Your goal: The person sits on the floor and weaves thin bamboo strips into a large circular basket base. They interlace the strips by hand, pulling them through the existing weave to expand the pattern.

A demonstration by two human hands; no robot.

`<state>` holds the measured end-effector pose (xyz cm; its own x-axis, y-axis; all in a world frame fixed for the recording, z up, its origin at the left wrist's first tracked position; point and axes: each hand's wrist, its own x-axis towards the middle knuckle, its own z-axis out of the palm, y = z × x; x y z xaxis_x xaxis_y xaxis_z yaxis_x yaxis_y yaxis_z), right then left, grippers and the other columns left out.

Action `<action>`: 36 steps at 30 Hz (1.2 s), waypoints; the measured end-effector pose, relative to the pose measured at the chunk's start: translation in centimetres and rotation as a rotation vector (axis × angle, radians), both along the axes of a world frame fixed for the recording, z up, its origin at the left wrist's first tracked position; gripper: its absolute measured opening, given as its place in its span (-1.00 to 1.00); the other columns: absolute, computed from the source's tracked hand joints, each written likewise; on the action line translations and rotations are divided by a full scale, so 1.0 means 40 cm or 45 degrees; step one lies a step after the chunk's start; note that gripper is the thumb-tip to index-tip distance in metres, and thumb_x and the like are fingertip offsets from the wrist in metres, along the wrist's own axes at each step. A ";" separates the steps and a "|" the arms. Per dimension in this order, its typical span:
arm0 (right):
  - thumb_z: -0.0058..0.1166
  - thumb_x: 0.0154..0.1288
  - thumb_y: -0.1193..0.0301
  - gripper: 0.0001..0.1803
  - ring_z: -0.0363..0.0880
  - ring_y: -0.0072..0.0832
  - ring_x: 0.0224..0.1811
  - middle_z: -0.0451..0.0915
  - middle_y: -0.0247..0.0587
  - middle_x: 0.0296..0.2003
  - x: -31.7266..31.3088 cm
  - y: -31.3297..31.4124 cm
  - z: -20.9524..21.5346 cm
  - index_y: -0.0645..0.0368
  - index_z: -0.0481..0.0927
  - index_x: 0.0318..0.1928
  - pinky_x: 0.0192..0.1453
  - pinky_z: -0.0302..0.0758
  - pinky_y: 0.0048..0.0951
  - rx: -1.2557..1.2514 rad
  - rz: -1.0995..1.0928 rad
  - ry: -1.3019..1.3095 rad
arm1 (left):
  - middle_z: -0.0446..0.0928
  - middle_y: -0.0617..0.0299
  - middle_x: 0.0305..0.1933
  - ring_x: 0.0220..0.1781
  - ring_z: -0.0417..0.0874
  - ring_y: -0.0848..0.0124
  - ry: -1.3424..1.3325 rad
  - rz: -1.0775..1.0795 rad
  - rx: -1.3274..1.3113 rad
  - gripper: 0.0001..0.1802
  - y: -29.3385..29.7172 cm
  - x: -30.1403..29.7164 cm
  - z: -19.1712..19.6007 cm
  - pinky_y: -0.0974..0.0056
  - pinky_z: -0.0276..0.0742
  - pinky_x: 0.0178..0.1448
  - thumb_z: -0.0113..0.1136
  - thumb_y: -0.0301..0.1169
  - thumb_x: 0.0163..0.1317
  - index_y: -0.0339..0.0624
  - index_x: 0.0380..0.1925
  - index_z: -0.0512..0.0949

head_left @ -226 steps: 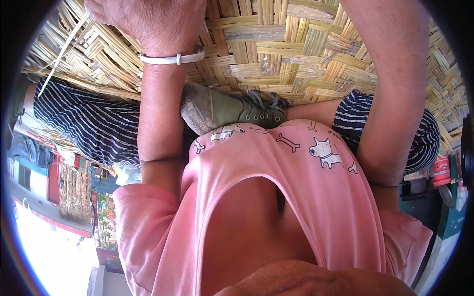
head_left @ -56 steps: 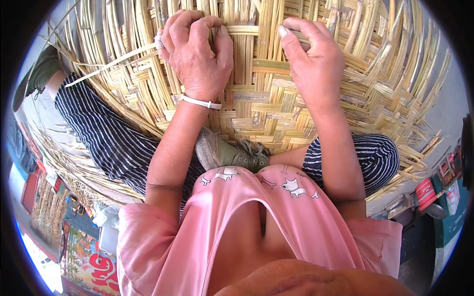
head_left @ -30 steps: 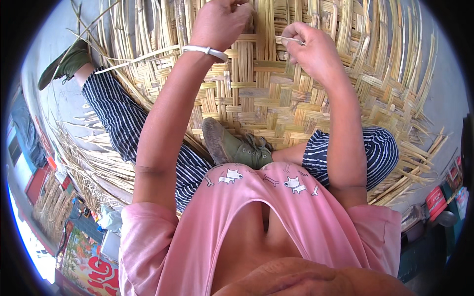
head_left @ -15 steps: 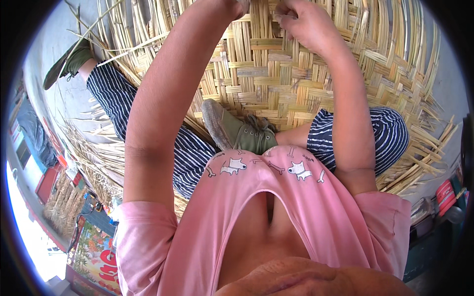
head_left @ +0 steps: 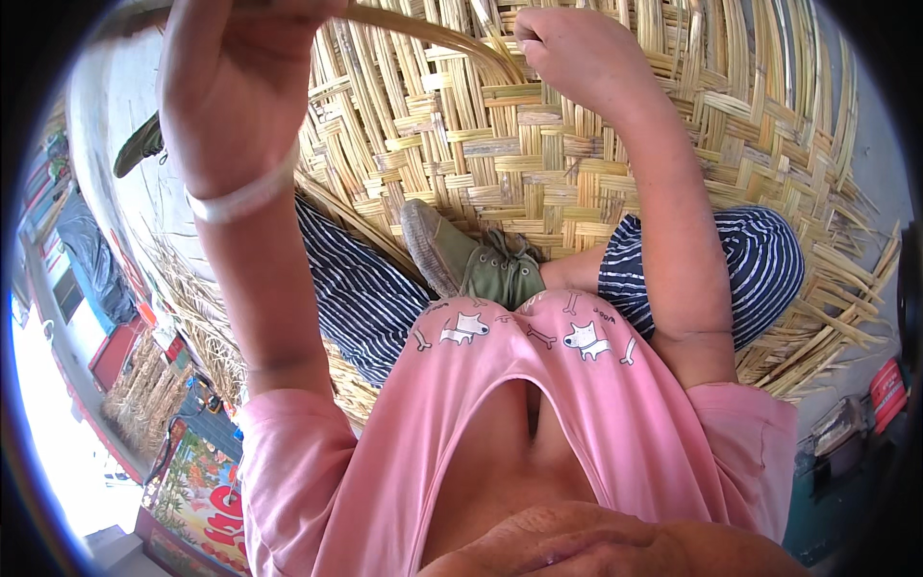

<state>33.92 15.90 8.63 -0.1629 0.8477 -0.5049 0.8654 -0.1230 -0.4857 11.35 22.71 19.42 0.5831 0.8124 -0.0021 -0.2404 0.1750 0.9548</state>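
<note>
My left hand (head_left: 245, 96) is lifted at the upper left, a white bangle on its wrist, its fingertips partly cut off by the top edge. It grips a bundle of reed strips (head_left: 433, 32), which arches down to the right into a woven reed mat (head_left: 538, 173). At the top middle, my right hand (head_left: 591, 62) is low over the mat, close to where the strips enter the weave. Its fingers are curled in, and whatever they may hold is hidden.
My legs in striped trousers (head_left: 370, 308) lie across the mat, with a green shoe (head_left: 500, 274) on its near part. Loose reed ends (head_left: 827, 327) stick out at the right rim. At the left are a straw pile (head_left: 144, 389) and a colourful printed box (head_left: 197, 500).
My left hand has swung up and to the left, pulling the reed strips out in an arc from the mat. My right hand has shifted slightly left and its fingers are curled tighter.
</note>
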 end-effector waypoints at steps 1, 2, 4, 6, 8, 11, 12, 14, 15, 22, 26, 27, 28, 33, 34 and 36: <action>-0.02 0.44 0.47 -0.83 0.68 -0.20 -0.16 0.69 0.00 -0.24 -0.006 0.000 0.004 0.24 0.64 -0.20 0.02 0.59 -0.15 0.010 -0.008 0.005 | 0.44 0.23 -0.35 -0.15 0.49 0.22 0.008 -0.035 -0.056 -0.69 -0.010 -0.031 0.003 -0.05 0.34 0.29 -0.03 -0.18 0.57 -0.10 -0.27 0.57; -0.02 0.43 0.50 -0.84 0.67 -0.22 -0.18 0.67 0.00 -0.28 -0.012 -0.001 0.010 0.25 0.62 -0.24 0.00 0.59 -0.16 0.019 -0.016 0.010 | 0.39 0.25 -0.39 -0.21 0.44 0.26 0.011 0.007 -0.033 -0.65 -0.034 -0.040 0.001 -0.03 0.36 0.26 -0.11 -0.17 0.60 -0.11 -0.29 0.54; -0.04 0.40 0.56 -0.84 0.64 -0.27 -0.24 0.62 -0.03 -0.36 -0.011 0.000 0.003 0.25 0.60 -0.31 -0.05 0.60 -0.18 0.040 -0.015 -0.034 | 0.28 0.29 -0.47 -0.32 0.34 0.32 -0.006 0.060 0.007 -0.56 -0.081 -0.017 -0.007 0.00 0.39 0.20 -0.27 -0.15 0.66 -0.12 -0.33 0.49; -0.06 0.37 0.61 -0.83 0.59 -0.32 -0.30 0.56 -0.07 -0.43 -0.022 0.004 0.005 0.25 0.58 -0.36 -0.11 0.60 -0.21 0.080 0.070 -0.088 | 0.27 0.31 -0.51 -0.36 0.32 0.35 0.031 0.045 0.094 -0.48 -0.116 -0.015 0.008 0.00 0.42 0.15 -0.34 -0.07 0.67 -0.11 -0.30 0.52; -0.09 0.35 0.64 -0.84 0.54 -0.36 -0.34 0.49 -0.10 -0.47 -0.029 0.007 -0.001 0.25 0.58 -0.32 -0.18 0.58 -0.25 0.235 0.088 -0.097 | 0.28 0.32 -0.53 -0.36 0.35 0.35 0.076 0.062 0.171 -0.44 -0.151 -0.003 0.018 0.00 0.45 0.14 -0.39 -0.04 0.68 -0.10 -0.29 0.53; -0.11 0.36 0.65 -0.84 0.55 -0.39 -0.33 0.51 -0.06 -0.44 -0.048 0.021 -0.001 0.28 0.58 -0.23 -0.21 0.60 -0.28 0.267 -0.007 0.007 | 0.30 0.32 -0.55 -0.39 0.40 0.35 0.126 0.063 0.258 -0.42 -0.185 -0.006 0.021 0.01 0.50 0.14 -0.46 -0.03 0.69 -0.10 -0.30 0.50; -0.11 0.36 0.65 -0.83 0.57 -0.39 -0.32 0.54 -0.04 -0.42 -0.052 0.028 0.000 0.29 0.58 -0.20 -0.21 0.61 -0.28 0.245 -0.057 0.056 | 0.30 0.32 -0.56 -0.40 0.40 0.35 0.121 0.075 0.238 -0.43 -0.198 -0.005 0.024 0.01 0.50 0.14 -0.44 -0.03 0.69 -0.10 -0.32 0.48; -0.11 0.38 0.65 -0.81 0.61 -0.39 -0.29 0.59 0.01 -0.37 -0.071 0.053 -0.004 0.33 0.56 -0.10 -0.18 0.63 -0.32 0.261 -0.068 0.193 | 0.29 0.30 -0.56 -0.40 0.39 0.34 0.165 0.118 0.265 -0.44 -0.214 -0.011 0.017 0.02 0.50 0.14 -0.42 -0.03 0.69 -0.13 -0.34 0.45; -0.11 0.38 0.64 -0.79 0.64 -0.40 -0.27 0.61 0.03 -0.35 -0.080 0.069 -0.007 0.34 0.55 -0.05 -0.17 0.65 -0.34 0.271 -0.079 0.261 | 0.29 0.29 -0.56 -0.40 0.39 0.33 0.186 0.134 0.281 -0.44 -0.218 -0.011 0.016 0.03 0.50 0.14 -0.41 -0.04 0.68 -0.14 -0.34 0.44; 0.10 0.34 0.63 -0.65 0.65 -0.46 -0.38 0.66 -0.12 -0.32 -0.061 0.149 -0.054 0.25 0.55 0.13 -0.37 0.64 -0.51 -0.184 -0.815 1.175 | 0.36 0.21 -0.50 -0.39 0.43 0.31 0.216 0.229 0.331 -0.51 -0.242 -0.013 0.019 0.03 0.49 0.10 -0.31 -0.12 0.68 -0.24 -0.31 0.45; 0.20 0.33 0.52 -0.74 0.66 -0.44 -0.34 0.68 -0.18 -0.30 -0.002 0.181 -0.068 0.21 0.62 0.03 -0.28 0.63 -0.45 -0.035 -0.720 1.254 | 0.39 0.21 -0.52 -0.37 0.47 0.32 0.229 0.219 0.362 -0.55 -0.238 -0.008 0.022 0.05 0.52 0.12 -0.24 -0.17 0.67 -0.27 -0.30 0.46; 0.21 0.32 0.50 -0.76 0.67 -0.42 -0.32 0.69 -0.18 -0.29 -0.014 0.192 -0.055 0.22 0.64 -0.01 -0.24 0.63 -0.41 0.046 -0.648 1.078 | 0.41 0.20 -0.52 -0.36 0.49 0.33 0.208 0.249 0.341 -0.56 -0.242 -0.002 0.020 0.07 0.53 0.13 -0.19 -0.18 0.65 -0.27 -0.32 0.47; 0.22 0.31 0.47 -0.78 0.67 -0.40 -0.29 0.70 -0.18 -0.27 -0.026 0.200 -0.038 0.22 0.65 -0.04 -0.20 0.63 -0.37 0.128 -0.579 0.900 | 0.47 0.20 -0.51 -0.39 0.51 0.38 0.246 0.283 0.345 -0.56 -0.251 0.011 0.024 0.16 0.52 0.02 -0.11 -0.16 0.63 -0.27 -0.35 0.50; 0.10 0.32 0.49 -0.75 0.71 -0.14 -0.14 0.70 0.12 -0.20 -0.107 0.198 -0.071 0.31 0.66 -0.04 -0.04 0.61 -0.18 -0.001 -0.367 0.321 | 0.63 0.24 -0.42 -0.40 0.58 0.54 0.317 0.335 0.260 -0.63 -0.302 0.023 0.039 0.36 0.51 -0.20 0.16 -0.16 0.53 -0.25 -0.35 0.57; 0.09 0.32 0.49 -0.74 0.70 -0.12 -0.17 0.69 0.12 -0.22 -0.124 0.200 -0.086 0.33 0.66 -0.04 -0.05 0.60 -0.16 0.003 -0.321 0.306 | 0.63 0.24 -0.42 -0.39 0.58 0.54 0.350 0.366 0.224 -0.63 -0.316 0.020 0.043 0.36 0.51 -0.21 0.17 -0.17 0.53 -0.25 -0.34 0.58; 0.07 0.32 0.51 -0.73 0.70 -0.09 -0.23 0.68 0.12 -0.26 -0.132 0.203 -0.097 0.36 0.64 -0.02 -0.07 0.60 -0.12 0.016 -0.255 0.243 | 0.62 0.24 -0.43 -0.39 0.59 0.53 0.375 0.368 0.224 -0.63 -0.325 0.003 0.041 0.31 0.57 -0.11 0.16 -0.17 0.53 -0.25 -0.35 0.57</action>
